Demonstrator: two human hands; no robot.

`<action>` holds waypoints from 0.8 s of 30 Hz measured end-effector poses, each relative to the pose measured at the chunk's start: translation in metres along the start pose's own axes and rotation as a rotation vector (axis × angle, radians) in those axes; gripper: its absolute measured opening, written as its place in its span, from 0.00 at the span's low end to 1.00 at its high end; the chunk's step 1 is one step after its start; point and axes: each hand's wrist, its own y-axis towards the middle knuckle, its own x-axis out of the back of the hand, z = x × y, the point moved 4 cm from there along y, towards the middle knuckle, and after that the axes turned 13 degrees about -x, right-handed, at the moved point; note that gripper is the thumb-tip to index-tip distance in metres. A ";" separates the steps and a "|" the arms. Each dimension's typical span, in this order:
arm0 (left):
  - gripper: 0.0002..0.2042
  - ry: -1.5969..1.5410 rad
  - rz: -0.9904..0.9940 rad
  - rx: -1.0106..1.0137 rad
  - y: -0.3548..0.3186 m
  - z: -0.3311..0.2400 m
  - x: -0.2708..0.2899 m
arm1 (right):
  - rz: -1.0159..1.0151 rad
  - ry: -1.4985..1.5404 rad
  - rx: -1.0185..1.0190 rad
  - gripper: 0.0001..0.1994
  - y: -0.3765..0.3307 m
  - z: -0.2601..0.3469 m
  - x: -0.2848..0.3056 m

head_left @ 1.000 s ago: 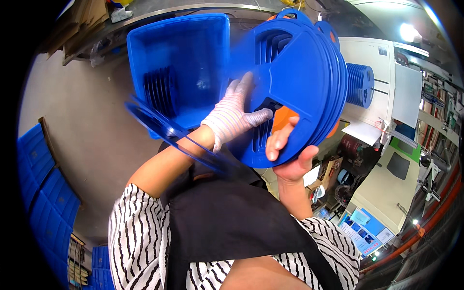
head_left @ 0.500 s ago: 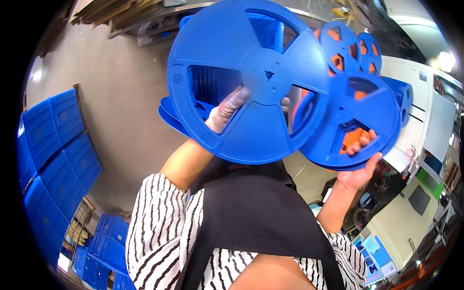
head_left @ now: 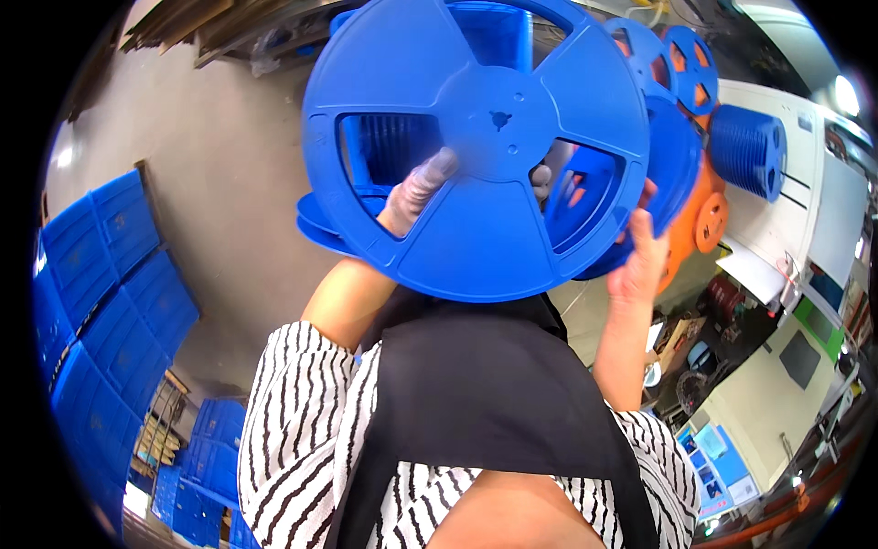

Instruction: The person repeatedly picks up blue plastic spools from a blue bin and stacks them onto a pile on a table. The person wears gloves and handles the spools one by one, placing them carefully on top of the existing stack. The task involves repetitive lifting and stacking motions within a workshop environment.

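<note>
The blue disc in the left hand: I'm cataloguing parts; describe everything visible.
The blue disc looks like plastic: round, flat, three wide openings, a notched centre hole and two small round holes. It is held up face-on, its top cropped. The gloved left hand grips it, thumb in front, fingers behind.

On my feed the room looks bright. A lamp (head_left: 847,95) flares white at upper right, and a soft sheen lies across the reel (head_left: 485,151). The farther reel (head_left: 675,174) looks smeared to me. The apron (head_left: 503,384) sinks dark; crates (head_left: 105,242) bow toward the blacked-out rim.
</note>
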 end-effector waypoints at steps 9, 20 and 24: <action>0.20 0.873 0.056 -0.264 0.001 -0.035 -0.004 | -0.055 0.246 -0.092 0.21 0.004 -0.010 0.012; 0.47 0.007 0.443 -0.086 -0.003 -0.038 -0.040 | 0.222 0.367 0.089 0.29 -0.008 0.007 0.071; 0.42 0.454 0.333 0.117 0.006 -0.032 -0.016 | 0.419 0.660 0.084 0.28 -0.024 0.013 0.081</action>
